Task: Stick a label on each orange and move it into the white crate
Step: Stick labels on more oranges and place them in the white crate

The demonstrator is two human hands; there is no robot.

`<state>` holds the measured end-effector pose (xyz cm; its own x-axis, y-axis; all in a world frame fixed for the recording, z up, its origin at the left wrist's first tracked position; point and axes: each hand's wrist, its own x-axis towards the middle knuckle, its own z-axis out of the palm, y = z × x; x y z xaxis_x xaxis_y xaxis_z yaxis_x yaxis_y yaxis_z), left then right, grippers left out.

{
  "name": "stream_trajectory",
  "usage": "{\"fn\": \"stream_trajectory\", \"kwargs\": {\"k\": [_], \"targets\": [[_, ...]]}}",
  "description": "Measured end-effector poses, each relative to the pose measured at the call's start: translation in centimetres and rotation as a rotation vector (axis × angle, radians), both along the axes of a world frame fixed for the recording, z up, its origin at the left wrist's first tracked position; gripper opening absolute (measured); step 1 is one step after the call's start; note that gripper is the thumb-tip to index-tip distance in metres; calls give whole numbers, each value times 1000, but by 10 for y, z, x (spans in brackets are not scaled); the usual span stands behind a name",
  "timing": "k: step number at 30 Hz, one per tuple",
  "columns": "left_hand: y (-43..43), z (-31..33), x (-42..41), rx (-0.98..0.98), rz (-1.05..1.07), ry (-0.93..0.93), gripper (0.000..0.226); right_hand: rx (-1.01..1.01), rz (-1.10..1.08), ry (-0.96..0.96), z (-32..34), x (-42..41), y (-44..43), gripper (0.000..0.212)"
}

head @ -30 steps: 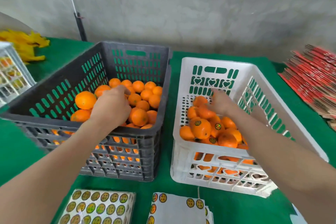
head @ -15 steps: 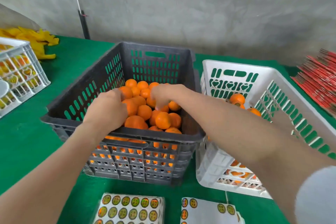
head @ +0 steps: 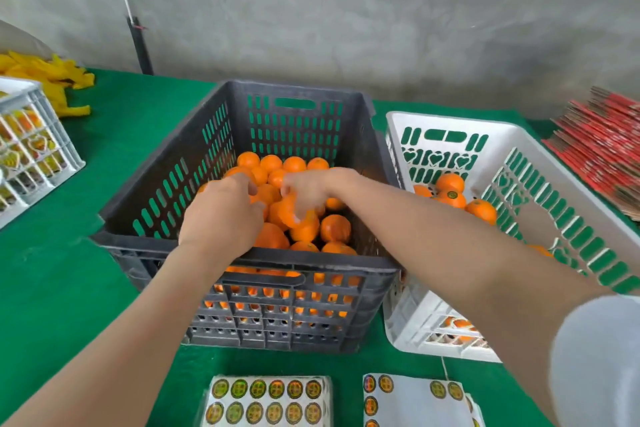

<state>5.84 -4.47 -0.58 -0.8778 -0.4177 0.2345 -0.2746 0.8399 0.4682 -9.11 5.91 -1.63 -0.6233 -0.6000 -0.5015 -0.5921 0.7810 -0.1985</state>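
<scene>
A dark grey crate (head: pixel 311 262) in the middle holds a pile of unlabelled oranges (head: pixel 335 228). Both of my hands are down inside it. My right hand (head: pixel 308 189) grips one orange (head: pixel 289 215) from above, fingers wrapped over it. My left hand (head: pixel 221 215) sits beside it, fingers curled round an orange that my palm mostly hides. To the right stands the white crate (head: pixel 450 121) with several labelled oranges (head: pixel 450 197). Two label sheets (head: pixel 266 399) (head: pixel 415 402) lie on the green cloth near me.
A second white crate (head: pixel 31 149) of fruit stands at the far left, with yellow material (head: pixel 52 76) behind it. A stack of red flat cartons (head: pixel 602 149) lies at the right edge. A thin dark pole (head: pixel 140 45) leans on the grey wall.
My right hand left the white crate, crossed into the dark crate and closed on an orange. My left hand stayed in the dark crate, shifting a little toward the right hand.
</scene>
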Motion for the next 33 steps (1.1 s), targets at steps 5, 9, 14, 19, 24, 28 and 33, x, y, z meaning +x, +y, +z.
{"fn": "stream_trajectory", "kwargs": {"k": [5,9,14,19,24,28,33], "targets": [[0,0,6,15,-11,89,25,-769,-266,-453,64,41,51,25],[2,7,20,56,-93,327,22,-906,-280,-788,77,87,112,46],[53,30,56,275,-340,538,12,-848,-385,-959,53,135,173,52],[142,6,98,550,-741,37,41,-754,-573,-932,11,161,213,59],[186,-42,96,579,-611,-232,57,-726,-761,-877,-32,172,244,60],[191,-78,97,833,-340,-308,62,-739,-870,-786,-73,175,275,60],[175,-108,107,1255,-172,-325,100,-162,-625,-136,-126,179,294,48]]}}
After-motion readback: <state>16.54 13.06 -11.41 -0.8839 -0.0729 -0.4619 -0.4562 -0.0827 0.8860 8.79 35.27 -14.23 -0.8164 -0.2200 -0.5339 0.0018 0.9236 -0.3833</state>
